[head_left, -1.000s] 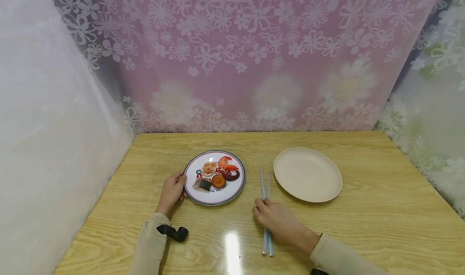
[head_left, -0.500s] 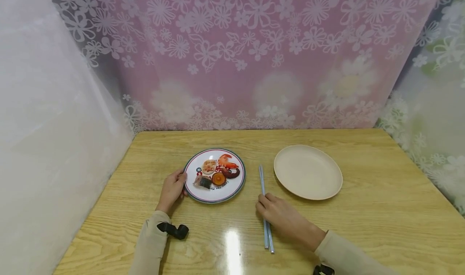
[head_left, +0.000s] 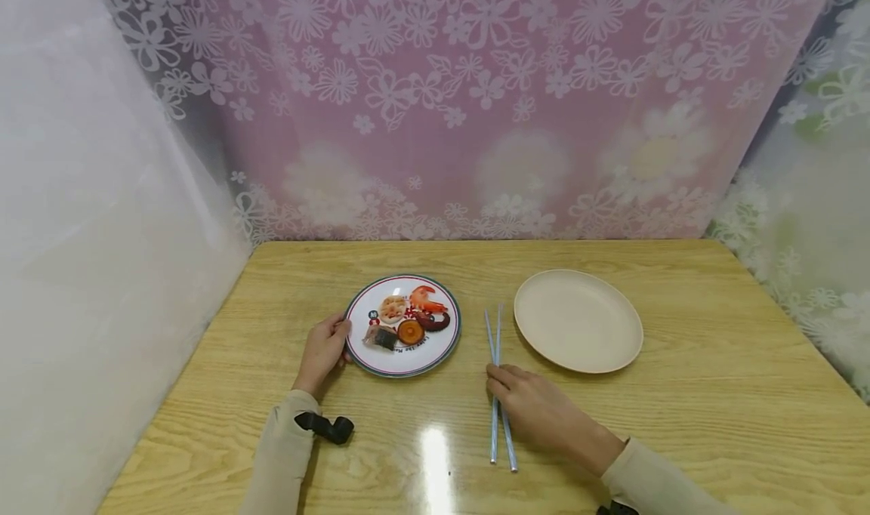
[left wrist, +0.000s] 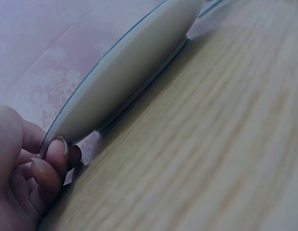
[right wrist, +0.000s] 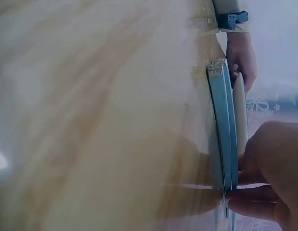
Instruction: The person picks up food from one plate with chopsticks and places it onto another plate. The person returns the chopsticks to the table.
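Note:
My left hand (head_left: 322, 354) pinches the left rim of a white plate (head_left: 408, 365) edged in dark green; its thumb and fingers show on the rim in the left wrist view. On that plate lie a shrimp (head_left: 427, 300), a dark curved piece (head_left: 432, 322), a brown-orange disc (head_left: 411, 332), a pale round piece (head_left: 392, 309) and a piece with a dark band (head_left: 384, 339). My right hand (head_left: 537, 407) holds two metallic blue chopsticks (right wrist: 223, 120) around their middle, low over the table. They cross narrowly in the head view, with both ends sticking out past the fingers.
A plain beige plate (head_left: 578, 322) sits on the wooden table (head_left: 707, 379), right of the chopsticks. Flowered pink cloth (head_left: 435, 160) hangs behind the table's far edge, and pale sheets hang at both sides.
The right hand has shifted slightly right. The chopsticks came together half a second ago and now spread apart at their tips and back ends. The left hand keeps its hold on the white plate.

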`<state>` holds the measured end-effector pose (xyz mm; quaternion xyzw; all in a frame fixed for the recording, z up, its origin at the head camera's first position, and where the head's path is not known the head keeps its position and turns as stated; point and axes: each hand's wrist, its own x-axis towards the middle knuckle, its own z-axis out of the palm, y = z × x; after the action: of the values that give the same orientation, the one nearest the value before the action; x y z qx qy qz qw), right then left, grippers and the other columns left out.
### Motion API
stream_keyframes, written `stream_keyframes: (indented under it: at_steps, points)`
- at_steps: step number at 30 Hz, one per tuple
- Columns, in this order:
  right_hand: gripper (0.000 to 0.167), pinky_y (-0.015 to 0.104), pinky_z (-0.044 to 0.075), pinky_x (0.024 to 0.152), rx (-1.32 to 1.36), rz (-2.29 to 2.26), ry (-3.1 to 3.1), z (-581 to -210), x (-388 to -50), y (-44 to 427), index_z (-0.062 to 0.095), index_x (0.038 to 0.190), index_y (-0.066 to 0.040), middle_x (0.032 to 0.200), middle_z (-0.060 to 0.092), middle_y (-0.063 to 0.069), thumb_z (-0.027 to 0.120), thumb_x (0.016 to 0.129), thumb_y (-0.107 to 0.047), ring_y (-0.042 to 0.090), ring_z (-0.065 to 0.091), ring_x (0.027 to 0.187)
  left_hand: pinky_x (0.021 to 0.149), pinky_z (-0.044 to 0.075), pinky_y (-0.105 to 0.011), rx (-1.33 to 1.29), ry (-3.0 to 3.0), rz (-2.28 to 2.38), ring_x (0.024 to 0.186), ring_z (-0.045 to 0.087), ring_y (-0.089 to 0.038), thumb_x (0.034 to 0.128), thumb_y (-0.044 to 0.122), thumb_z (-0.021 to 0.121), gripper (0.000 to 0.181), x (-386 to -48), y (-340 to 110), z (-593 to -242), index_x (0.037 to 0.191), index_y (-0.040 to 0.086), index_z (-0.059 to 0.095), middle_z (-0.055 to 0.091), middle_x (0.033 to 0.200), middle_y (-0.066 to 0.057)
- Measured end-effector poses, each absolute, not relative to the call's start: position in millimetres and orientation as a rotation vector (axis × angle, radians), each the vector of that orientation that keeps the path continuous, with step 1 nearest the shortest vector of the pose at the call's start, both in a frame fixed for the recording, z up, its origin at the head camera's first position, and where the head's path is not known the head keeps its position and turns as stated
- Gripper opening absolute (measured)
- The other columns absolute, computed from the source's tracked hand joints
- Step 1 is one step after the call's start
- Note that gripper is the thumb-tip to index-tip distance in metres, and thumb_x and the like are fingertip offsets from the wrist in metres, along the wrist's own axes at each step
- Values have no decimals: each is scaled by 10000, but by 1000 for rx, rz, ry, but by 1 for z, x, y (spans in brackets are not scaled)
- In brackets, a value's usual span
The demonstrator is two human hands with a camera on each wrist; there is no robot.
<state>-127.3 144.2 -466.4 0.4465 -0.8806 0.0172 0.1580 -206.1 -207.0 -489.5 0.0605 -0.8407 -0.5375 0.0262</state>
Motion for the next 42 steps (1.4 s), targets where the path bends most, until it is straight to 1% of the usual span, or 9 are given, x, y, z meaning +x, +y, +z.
stream_keyframes:
  at_steps: [2, 5, 12, 16, 25, 32, 35, 40, 42]
  points:
    - [211, 381, 527, 873, 1272, 76, -2517, -467, -127, 143, 662, 1031, 7, 1141, 641, 185, 686, 843, -84, 304, 639, 1021, 388, 412, -250, 190, -2604, -1655, 412, 476, -124, 1000, 152, 469, 374, -206, -208, -489, 1308, -49, 536, 569, 640, -53]
    - [257, 407, 501, 925, 1271, 117, -2525, -468, -128, 142, 671, 1055, -9, 1175, 636, 190, 674, 889, -206, 325, 618, 1078, 387, 411, -251, 191, -2606, -1648, 414, 477, -124, 999, 153, 470, 377, -205, -208, -489, 1312, -49, 535, 568, 640, -53]
    - [459, 436, 426, 1019, 1280, 156, -2589, -470, -125, 140, 622, 1219, 40, 1308, 562, 220, 624, 933, -319, 368, 515, 1236, 385, 410, -250, 192, -2601, -1657, 416, 479, -127, 999, 152, 471, 381, -205, -209, -487, 1317, -50, 532, 569, 642, -55]
    - [514, 436, 426, 1018, 1226, 221, -2661, -470, -121, 142, 590, 1251, 75, 1333, 538, 235, 619, 932, -328, 358, 498, 1260, 388, 414, -250, 194, -2598, -1666, 420, 485, -127, 1000, 154, 472, 384, -205, -209, -486, 1319, -51, 529, 573, 651, -57]
    - [539, 442, 462, 972, 1144, 345, -2690, -473, -116, 146, 573, 1248, 118, 1386, 482, 241, 657, 910, -293, 362, 482, 1272, 392, 417, -251, 198, -2613, -1645, 423, 487, -127, 1002, 155, 473, 379, -206, -211, -489, 1318, -47, 531, 578, 664, -63]
    - [542, 458, 457, 976, 1140, 364, -2696, -474, -114, 147, 602, 1237, 86, 1369, 508, 223, 612, 941, -368, 376, 483, 1263, 395, 415, -249, 206, -2619, -1643, 427, 486, -126, 1000, 154, 471, 387, -205, -211, -491, 1325, -50, 521, 581, 674, -69]
    - [582, 464, 447, 987, 1156, 337, -2682, -471, -113, 148, 619, 1234, 43, 1355, 525, 206, 615, 919, -446, 369, 495, 1243, 394, 409, -248, 208, -2612, -1642, 425, 480, -125, 999, 155, 475, 383, -206, -210, -490, 1321, -44, 528, 578, 670, -67]
    - [903, 525, 433, 980, 1267, 368, -2772, -461, -100, 159, 585, 1310, -25, 1439, 443, 195, 584, 743, -729, 401, 421, 1301, 392, 412, -251, 197, -2609, -1659, 422, 483, -126, 997, 151, 475, 382, -207, -208, -489, 1320, -46, 529, 578, 660, -59]
    - [978, 538, 441, 965, 1323, 389, -2806, -458, -94, 165, 557, 1338, -15, 1469, 399, 209, 565, 710, -765, 419, 386, 1326, 389, 412, -252, 195, -2601, -1666, 420, 483, -127, 997, 148, 476, 382, -207, -208, -490, 1319, -50, 529, 573, 657, -58]
